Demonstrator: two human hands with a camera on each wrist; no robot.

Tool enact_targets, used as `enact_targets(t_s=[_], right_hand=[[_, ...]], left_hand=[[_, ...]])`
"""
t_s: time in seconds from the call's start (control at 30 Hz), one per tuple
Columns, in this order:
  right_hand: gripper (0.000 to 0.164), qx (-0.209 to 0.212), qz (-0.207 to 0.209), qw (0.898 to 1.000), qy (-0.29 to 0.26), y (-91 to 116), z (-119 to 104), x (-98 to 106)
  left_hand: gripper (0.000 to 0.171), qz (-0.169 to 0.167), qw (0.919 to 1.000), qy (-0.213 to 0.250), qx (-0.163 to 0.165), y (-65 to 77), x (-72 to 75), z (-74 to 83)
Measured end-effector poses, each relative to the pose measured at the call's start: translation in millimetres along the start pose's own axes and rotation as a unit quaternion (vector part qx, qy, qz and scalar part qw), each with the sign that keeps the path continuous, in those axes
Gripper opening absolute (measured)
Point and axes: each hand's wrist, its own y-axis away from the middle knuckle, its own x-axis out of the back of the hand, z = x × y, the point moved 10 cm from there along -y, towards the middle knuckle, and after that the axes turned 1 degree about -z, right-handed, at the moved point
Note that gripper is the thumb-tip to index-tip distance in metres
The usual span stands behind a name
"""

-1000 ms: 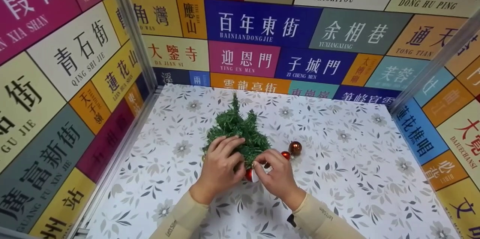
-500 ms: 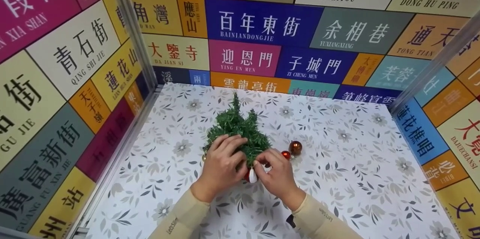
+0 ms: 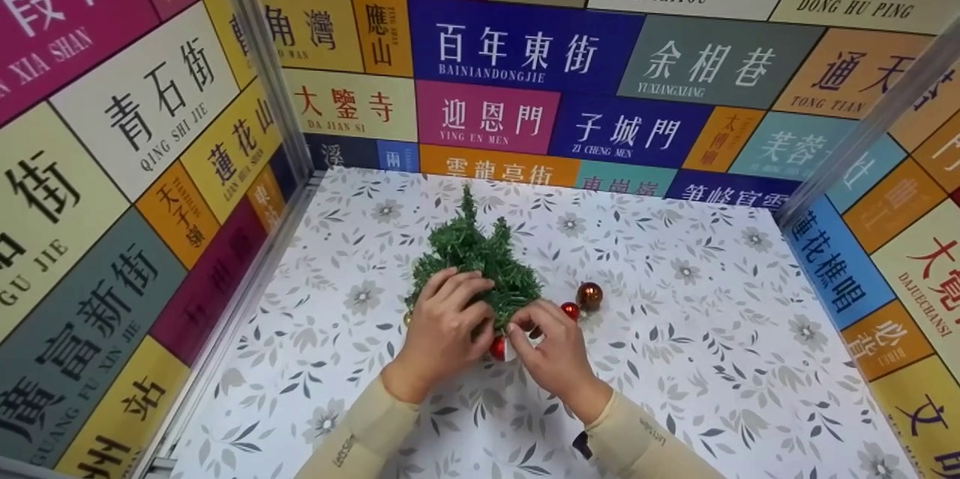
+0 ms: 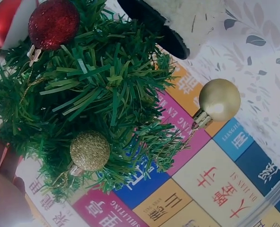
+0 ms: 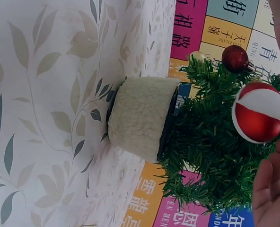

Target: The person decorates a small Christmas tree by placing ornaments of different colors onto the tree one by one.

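Note:
A small green Christmas tree (image 3: 472,246) stands in a pot (image 5: 142,116) with a pale fleecy cover. My left hand (image 3: 446,325) lies over its front, the fingers across the foliage and curled round a branch, thumb close to my right fingertips. My right hand (image 3: 555,344) pinches at the loop of a red and white bauble (image 5: 260,113), beside the branch tip. The bauble hangs below my fingers in front of the tree. On other branches hang a dark red glitter bauble (image 4: 54,23), a gold glitter bauble (image 4: 90,150) and a smooth gold bauble (image 4: 219,99).
A brown-red shiny bauble (image 3: 590,296) and a smaller red bauble (image 3: 570,310) lie right of the tree on the flower-patterned table (image 3: 697,359). Walls of coloured street-name panels (image 3: 525,40) and metal posts (image 3: 270,58) enclose the table.
The red and white bauble turns in place: its white side faced the head view half a second ago, now more red shows. Both hands stay almost where they were.

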Motion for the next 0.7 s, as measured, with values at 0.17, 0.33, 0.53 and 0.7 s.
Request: enact_targets(t_s=[0.17, 0.33, 0.53, 0.7], right_hand=[[0.017, -0.018, 0.022, 0.999, -0.031, -0.5, 3.2, 4.6], [0.017, -0.018, 0.030, 0.998, -0.053, -0.1, 2.5, 5.8], [0.015, -0.011, 0.032, 0.998, -0.056, -0.3, -0.1, 7.7], [0.013, 0.009, 0.035, 0.999, -0.039, -0.4, -4.8, 9.9]], left_hand=[[0.007, -0.001, 1.0000, 0.003, 0.001, -0.4, -0.6, 0.9], [0.010, 0.006, 1.0000, 0.003, 0.000, -2.4, 0.8, 1.2], [0.011, 0.005, 1.0000, 0.005, 0.006, -5.3, 1.0, 0.5], [0.012, 0.004, 0.9997, 0.016, 0.018, -5.9, -0.3, -2.4]])
